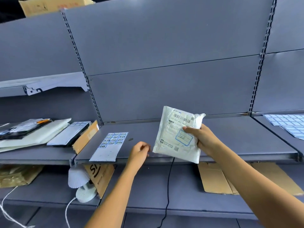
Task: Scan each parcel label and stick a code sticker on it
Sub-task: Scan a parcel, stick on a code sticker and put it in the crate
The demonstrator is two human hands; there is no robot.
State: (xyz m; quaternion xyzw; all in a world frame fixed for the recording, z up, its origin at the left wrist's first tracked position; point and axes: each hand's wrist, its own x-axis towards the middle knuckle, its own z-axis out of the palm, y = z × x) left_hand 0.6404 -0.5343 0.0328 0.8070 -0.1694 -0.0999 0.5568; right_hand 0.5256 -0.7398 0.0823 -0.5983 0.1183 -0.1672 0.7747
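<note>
My right hand [203, 139] grips a white plastic parcel [174, 142] by its right edge and holds it upright above the grey shelf [230, 139]. The parcel's barcode label faces me, and a blue-bordered code sticker [183, 137] is stuck on its front beside my thumb. My left hand [139, 152] hovers just left of the parcel's lower corner with its fingers loosely curled, holding nothing. A sheet of blue-bordered code stickers [110, 146] lies flat on the shelf to the left, its lower half bare.
A stack of parcels, a sticker sheet and a cardboard piece [32, 134] fills the left shelf. More sticker sheets [289, 125] lie at the far right. Below are flattened cardboard [230, 176], a white fan lamp [79, 181] and a black cable [167, 195].
</note>
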